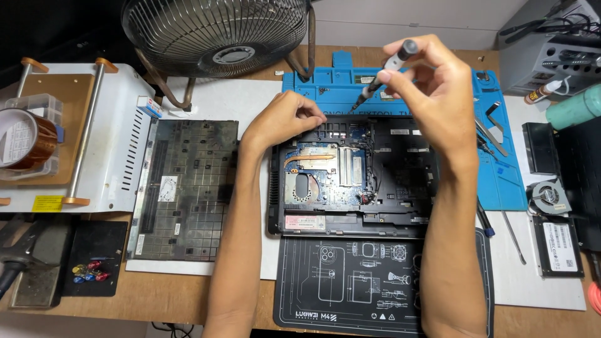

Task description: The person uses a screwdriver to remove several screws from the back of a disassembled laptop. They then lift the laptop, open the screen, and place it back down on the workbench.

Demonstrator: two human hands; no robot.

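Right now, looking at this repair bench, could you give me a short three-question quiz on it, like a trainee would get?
1. True or false: the right hand holds a screwdriver.
2. Where does the left hand rest? A) on the opened laptop's top edge B) on the fan C) on the tape roll
3. Fill in: the removed keyboard panel lies to the laptop's ____.

Key: 1 true; 2 A; 3 left.
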